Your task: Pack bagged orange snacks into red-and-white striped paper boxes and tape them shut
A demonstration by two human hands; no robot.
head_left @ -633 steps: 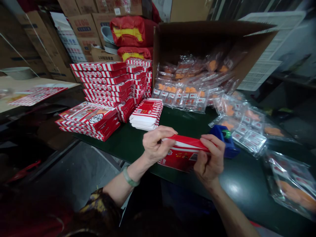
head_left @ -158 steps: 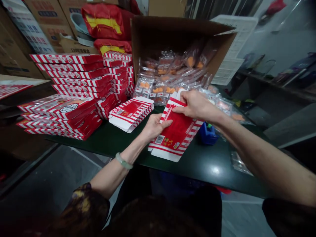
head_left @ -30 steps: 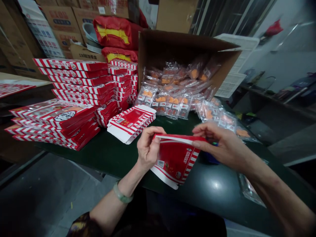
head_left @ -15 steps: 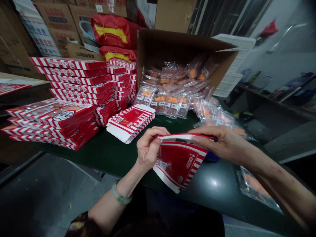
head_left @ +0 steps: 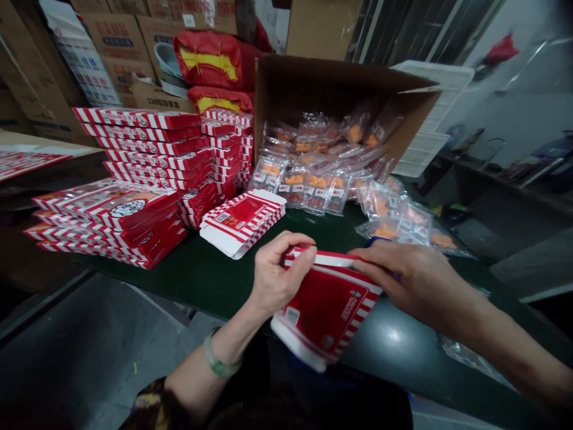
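Observation:
I hold a red and white striped carton [head_left: 323, 310] over the near edge of the dark green table [head_left: 210, 278]. My left hand [head_left: 277, 275] pinches its upper left corner, fingers curled round the top flap. My right hand [head_left: 414, 280] lies along the carton's upper right edge with fingers stretched over the flap and pressing on it. The carton tilts with its lower end toward me. A stack of flat unfolded cartons [head_left: 244, 218] lies just beyond my left hand.
Piles of filled red striped boxes [head_left: 147, 173] stand at the left. An open cardboard box [head_left: 340, 95] on its side spills clear snack packets [head_left: 313, 185] across the table's back and right. More packets [head_left: 470, 358] lie near my right forearm. Cardboard cases and red sacks [head_left: 210, 60] stand behind.
The carton has dropped lower and tilted toward me. My right hand has flattened over its top flap, and my left hand has slid to the upper corner.

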